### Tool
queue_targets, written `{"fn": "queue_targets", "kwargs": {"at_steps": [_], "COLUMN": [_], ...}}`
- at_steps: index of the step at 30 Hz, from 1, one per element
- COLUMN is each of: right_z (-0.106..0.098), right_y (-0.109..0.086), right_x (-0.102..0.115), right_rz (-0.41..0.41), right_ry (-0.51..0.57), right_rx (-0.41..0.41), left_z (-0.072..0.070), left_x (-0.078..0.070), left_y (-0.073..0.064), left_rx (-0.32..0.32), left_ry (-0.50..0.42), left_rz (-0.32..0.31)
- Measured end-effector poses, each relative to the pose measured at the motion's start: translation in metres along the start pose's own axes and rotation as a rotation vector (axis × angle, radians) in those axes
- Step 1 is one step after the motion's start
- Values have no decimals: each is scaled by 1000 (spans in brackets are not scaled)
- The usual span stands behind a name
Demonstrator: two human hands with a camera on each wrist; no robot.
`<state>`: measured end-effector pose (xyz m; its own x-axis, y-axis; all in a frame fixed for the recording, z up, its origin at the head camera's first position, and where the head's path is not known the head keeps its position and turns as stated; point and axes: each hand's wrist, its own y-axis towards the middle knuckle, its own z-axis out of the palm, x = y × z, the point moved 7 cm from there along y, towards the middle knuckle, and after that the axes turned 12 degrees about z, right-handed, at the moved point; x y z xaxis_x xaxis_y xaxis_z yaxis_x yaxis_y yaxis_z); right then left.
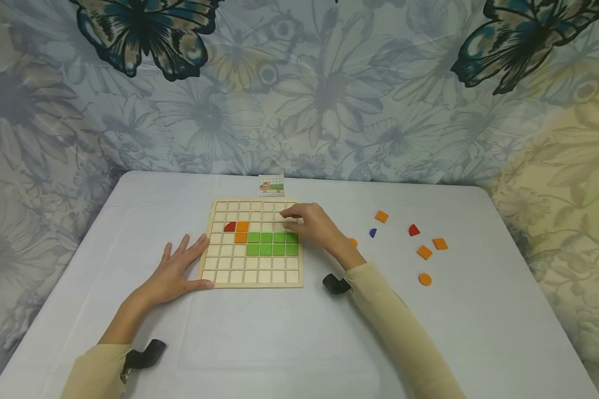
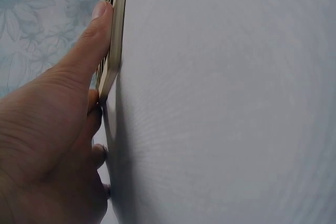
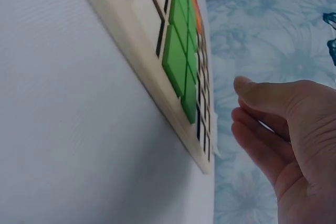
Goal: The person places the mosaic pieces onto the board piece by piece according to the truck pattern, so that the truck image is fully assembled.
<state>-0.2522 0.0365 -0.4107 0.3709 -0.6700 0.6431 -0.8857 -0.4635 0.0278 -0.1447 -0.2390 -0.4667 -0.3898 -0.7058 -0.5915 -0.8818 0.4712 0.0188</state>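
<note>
I have the left hand (image 1: 172,277) spread against the left side of the wooden board (image 1: 259,275), thumb on its near corner, the fingers well apart and gripping nothing. The right hand (image 1: 315,224) I hold over the board's right edge; its fingers are bent, a gap shows between them and the thumb, and I see nothing in their grasp. The hands are apart, one at each side of the board.

The board lies on the white table (image 1: 259,343). In its grid I make out two rows of green squares (image 1: 266,249), two stacked orange squares (image 1: 241,238) at their upper left, and a red piece (image 1: 230,226) just beside the upper orange one. A small card (image 1: 272,185) sits just beyond the far edge.

To the right, past my right forearm, lie loose pieces, apart from each other: orange diamonds (image 1: 424,252), an orange disc (image 1: 425,279), a red wedge (image 1: 414,230) and a blue half-disc (image 1: 372,233).
</note>
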Motion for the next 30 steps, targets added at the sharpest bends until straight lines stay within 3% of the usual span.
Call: {"fn": "queue_targets", "kwargs": {"at_steps": [16,30], "right_z": [-24,-58], "right_y": [-21,-48], "right_x": [-22,-58], "right_rz": [-36,36], "right_ry": [-11,6], "right_rx": [-84,-155], "left_z": [-1,-1], "left_x": [2,1], "left_y": [0,-1], "left_rx": [-6,-5], "left_ry": [0,-4], "left_rz": [13,10]}}
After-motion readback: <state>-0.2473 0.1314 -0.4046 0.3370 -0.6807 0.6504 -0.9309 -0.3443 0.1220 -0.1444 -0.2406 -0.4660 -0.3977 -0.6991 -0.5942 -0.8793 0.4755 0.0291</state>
